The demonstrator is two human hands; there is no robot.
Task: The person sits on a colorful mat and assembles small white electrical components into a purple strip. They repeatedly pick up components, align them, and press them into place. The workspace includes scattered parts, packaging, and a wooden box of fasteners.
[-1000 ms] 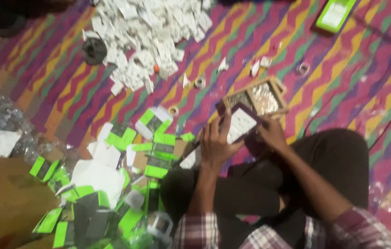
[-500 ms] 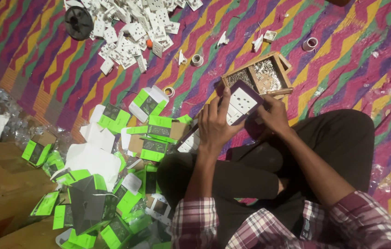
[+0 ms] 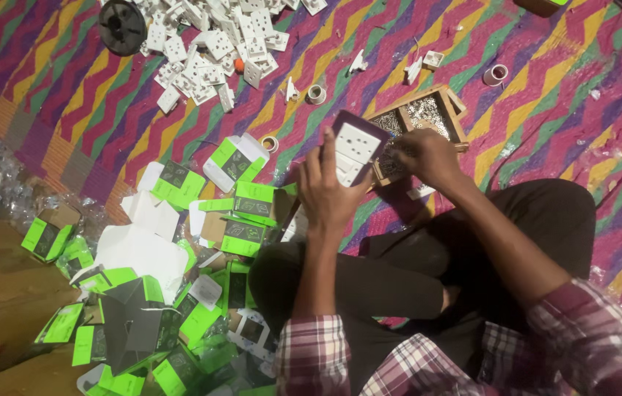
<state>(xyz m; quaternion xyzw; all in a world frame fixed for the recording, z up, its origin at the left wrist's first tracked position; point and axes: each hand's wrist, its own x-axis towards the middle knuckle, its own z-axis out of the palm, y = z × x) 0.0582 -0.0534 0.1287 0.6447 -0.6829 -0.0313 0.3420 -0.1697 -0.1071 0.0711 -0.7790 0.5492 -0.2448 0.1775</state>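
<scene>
Far left: a litter of green-and-white cartons [image 3: 179,183], some flattened and some part folded, lies on the zigzag-patterned mat [image 3: 582,95] and runs down beside the person's left knee. Above it a heap of white switch plates [image 3: 208,44] sits next to a black round spool [image 3: 121,26].

Centre: the left hand [image 3: 329,194] is closed around the lower edge of a white socket plate with a dark border [image 3: 355,150], fingers curled behind it and thumb along its side. The plate is held off the mat, just in front of the crossed legs and touching or nearly touching the tray's near corner.

Right of centre: the right hand [image 3: 428,158] rests over the near compartment of a small wooden tray [image 3: 457,121], fingers bent down into it. Whether it has pinched anything cannot be told; the fingertips are hidden.

Risks, as judged:
- The tray holds small bright metal parts, likely screws; a knock from the plate or wrist could tip it and scatter them into the patterned mat, where they would be hard to find.
- A one-handed edge grip could let the plate twist or drop.
- Dim light makes a mis-pick likely.

Orientation: the plate's face is turned up toward the camera. Its long axis runs from lower left to upper right, the far end pointing at the tray.
</scene>
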